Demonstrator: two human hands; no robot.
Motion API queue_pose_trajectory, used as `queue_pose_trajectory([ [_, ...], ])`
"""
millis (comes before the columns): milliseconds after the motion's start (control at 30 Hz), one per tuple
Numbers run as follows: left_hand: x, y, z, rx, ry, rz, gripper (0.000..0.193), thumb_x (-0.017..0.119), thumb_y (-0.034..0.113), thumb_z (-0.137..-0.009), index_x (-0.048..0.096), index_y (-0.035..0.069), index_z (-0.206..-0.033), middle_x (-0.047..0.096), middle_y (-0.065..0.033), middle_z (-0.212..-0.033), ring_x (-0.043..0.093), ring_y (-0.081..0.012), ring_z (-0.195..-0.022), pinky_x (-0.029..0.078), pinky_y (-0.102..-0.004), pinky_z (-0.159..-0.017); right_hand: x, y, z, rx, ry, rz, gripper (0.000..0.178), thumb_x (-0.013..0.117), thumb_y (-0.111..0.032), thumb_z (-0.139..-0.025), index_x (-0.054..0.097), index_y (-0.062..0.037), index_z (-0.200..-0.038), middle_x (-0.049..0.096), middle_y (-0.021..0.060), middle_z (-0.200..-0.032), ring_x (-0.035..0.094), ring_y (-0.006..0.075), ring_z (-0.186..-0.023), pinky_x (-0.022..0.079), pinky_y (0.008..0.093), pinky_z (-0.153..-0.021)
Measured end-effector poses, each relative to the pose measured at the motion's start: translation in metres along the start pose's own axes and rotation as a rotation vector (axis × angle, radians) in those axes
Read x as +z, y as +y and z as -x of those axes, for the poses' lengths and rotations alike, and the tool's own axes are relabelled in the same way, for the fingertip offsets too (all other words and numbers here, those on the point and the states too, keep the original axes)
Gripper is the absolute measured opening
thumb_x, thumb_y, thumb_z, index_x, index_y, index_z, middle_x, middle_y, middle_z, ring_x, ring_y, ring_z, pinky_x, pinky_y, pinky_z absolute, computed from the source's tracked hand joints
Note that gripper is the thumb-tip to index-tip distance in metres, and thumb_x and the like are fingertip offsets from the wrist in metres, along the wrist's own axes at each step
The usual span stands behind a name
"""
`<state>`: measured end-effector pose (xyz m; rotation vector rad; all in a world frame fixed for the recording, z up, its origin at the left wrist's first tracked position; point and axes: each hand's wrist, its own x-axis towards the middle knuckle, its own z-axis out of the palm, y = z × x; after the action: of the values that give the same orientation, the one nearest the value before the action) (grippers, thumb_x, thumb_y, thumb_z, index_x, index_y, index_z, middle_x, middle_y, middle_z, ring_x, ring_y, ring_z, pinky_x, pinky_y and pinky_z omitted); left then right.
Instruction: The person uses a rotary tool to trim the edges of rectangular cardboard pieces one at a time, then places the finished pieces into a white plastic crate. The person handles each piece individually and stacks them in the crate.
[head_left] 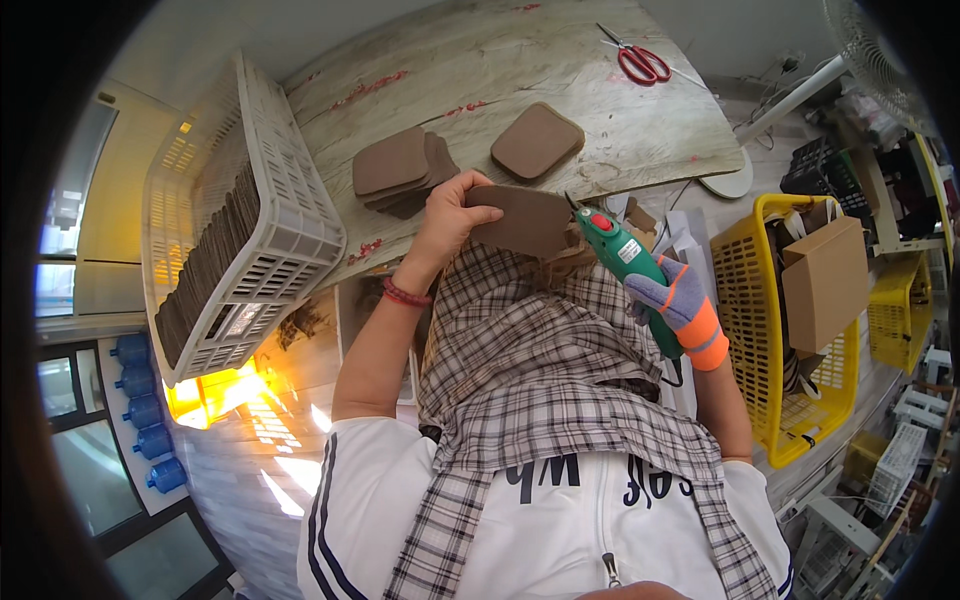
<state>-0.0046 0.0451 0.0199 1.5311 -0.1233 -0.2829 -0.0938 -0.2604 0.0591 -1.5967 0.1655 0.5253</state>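
Observation:
My left hand [458,208], bare and with a red bracelet at the wrist, pinches a brown square pad [525,222] with rounded corners by its left end. The pad is held over my lap, just off the table's near edge. In a grey and orange glove, my right hand [678,300] is wrapped round a green handheld electric cutter [625,250] with a red button. The cutter's pointed tip is at the pad's right edge; whether it touches I cannot tell. Beyond my left hand lie a fanned stack of brown pads [390,163] and a neater stack [537,142].
Red-handled scissors [643,66] lie at the back of the table [450,65]. A white crate [300,215] full of brown pads stands at left. On the right are a yellow crate [742,315] with a cardboard box [826,282] and a fan [880,60].

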Motion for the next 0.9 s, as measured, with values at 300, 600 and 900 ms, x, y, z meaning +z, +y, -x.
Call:
queue_pose_trajectory([
  [300, 0.004, 0.003, 0.002, -0.028, 0.024, 0.166, 0.014, 0.063, -0.002, -0.079, 0.062, 0.002, -0.092, 0.065, -0.0011, -0.082, 0.060, -0.0069, -0.071, 0.049, -0.0211, -0.067, 0.003, 0.004, 0.001, -0.007, -0.020, 0.077, 0.032, 0.074, -0.023, -0.078, 0.063, 0.0023, -0.094, 0.059, 0.0003, -0.067, 0.052, 0.0051, -0.054, 0.042, 0.0205, -0.048],
  [600, 0.012, -0.009, 0.001, -0.089, -0.109, 0.121, 0.013, 0.063, -0.002, -0.079, 0.062, 0.000, -0.092, 0.066, -0.0027, -0.083, 0.061, -0.0079, -0.073, 0.050, -0.0223, -0.067, 0.011, -0.002, 0.002, 0.030, -0.072, 0.068, 0.038, 0.074, -0.026, -0.079, 0.059, -0.0006, -0.103, 0.057, -0.0008, -0.065, 0.049, 0.0038, -0.051, 0.038, 0.0185, -0.046],
  [900, 0.022, -0.005, 0.006, -0.177, -0.236, 0.012, 0.014, 0.064, -0.001, -0.078, 0.063, 0.002, -0.091, 0.064, 0.0002, -0.083, 0.058, -0.0065, -0.073, 0.047, -0.0214, -0.068, 0.016, 0.000, -0.009, -0.007, -0.099, 0.150, 0.039, 0.076, -0.029, -0.077, 0.060, -0.0002, -0.098, 0.058, -0.0006, -0.063, 0.049, 0.0035, -0.048, 0.037, 0.0188, -0.044],
])
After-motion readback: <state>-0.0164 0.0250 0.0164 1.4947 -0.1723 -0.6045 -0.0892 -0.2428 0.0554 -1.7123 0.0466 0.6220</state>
